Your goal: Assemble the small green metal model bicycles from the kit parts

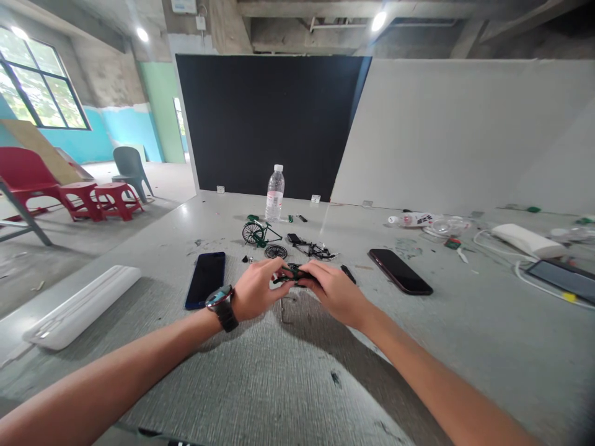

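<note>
Both my hands meet over the grey table (288, 371) and pinch one small dark green and black model-bicycle part (292, 274). My left hand (257, 288), with a watch on the wrist, grips its left end. My right hand (332, 290) grips its right end, fingers curled over it. Just beyond lie a partly built green model bicycle (258, 232), a loose black wheel (276, 251) and a black frame piece (315, 249). Much of the held part is hidden by my fingers.
A dark blue phone (205, 279) lies left of my hands, a black phone (400, 271) to the right. A water bottle (275, 193) stands behind the parts. A long white case (81, 306) lies at the left edge; cables, a tablet (562, 277) and a white box at far right.
</note>
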Available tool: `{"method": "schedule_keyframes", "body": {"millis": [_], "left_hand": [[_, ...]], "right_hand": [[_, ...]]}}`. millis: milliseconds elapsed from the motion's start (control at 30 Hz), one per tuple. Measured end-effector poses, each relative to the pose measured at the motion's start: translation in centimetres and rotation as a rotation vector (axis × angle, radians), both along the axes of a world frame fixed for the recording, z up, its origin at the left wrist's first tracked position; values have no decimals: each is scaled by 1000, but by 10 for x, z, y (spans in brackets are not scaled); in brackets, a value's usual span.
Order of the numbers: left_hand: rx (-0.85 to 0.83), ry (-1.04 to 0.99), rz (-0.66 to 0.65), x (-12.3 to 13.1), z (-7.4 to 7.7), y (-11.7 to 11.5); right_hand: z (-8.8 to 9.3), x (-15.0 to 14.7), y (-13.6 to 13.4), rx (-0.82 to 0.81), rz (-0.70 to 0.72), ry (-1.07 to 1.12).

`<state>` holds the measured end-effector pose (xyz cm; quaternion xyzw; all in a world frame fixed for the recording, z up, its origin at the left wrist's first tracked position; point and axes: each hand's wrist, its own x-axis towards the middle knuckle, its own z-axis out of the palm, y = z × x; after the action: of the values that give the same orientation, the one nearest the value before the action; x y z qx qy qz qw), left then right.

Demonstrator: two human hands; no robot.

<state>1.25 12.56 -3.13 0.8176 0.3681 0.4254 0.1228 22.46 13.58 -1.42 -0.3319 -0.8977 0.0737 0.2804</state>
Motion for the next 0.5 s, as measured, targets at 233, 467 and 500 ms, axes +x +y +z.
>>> {"method": "schedule_keyframes", "body": {"millis": [233,467,500], "left_hand": [[-126,62,-30,6,18,-15],[122,409,-105,27,37,-72],[173,446,-114,31,35,-79]], "right_hand": [[4,6,-2,202,-27,34],[3,9,4,232,-145,174],[3,9,4,226,-142,162]]}}
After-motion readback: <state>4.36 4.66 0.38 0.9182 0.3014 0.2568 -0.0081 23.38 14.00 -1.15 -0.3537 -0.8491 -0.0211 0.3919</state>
